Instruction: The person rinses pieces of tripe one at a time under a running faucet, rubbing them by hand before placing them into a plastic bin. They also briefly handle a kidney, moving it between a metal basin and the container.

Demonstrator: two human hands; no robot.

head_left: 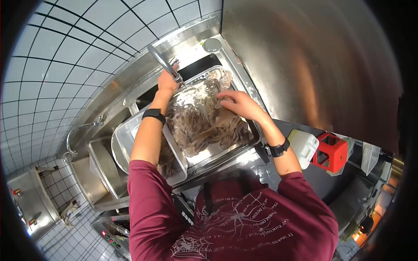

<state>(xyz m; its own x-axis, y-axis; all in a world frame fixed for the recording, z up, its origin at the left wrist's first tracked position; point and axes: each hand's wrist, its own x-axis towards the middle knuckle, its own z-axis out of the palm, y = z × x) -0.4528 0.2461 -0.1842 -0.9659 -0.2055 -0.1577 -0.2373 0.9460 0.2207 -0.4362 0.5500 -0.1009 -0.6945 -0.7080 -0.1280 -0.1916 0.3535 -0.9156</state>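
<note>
My left hand (168,81) reaches behind the curved metal tap (162,61), its fingers closed at the tap's base, where the handle is mostly hidden. The spout's end hangs over a clear plastic tub (177,153) standing in the sink. Grey-brown, soft, folded pieces that look like tripe (191,126) fill much of the tub, wet and shiny with water. My right hand (241,105) hovers at the pieces' right side, fingers stretched and apart, fingertips touching or just above them. Nothing shows gripped in it.
Left of the tub lie a second clear container (122,141) and a steel sink basin (89,174) with another tap (80,127). A steel panel (305,56) rises at the right. Below it stand a white jug (303,148) and a red plastic stool (333,152).
</note>
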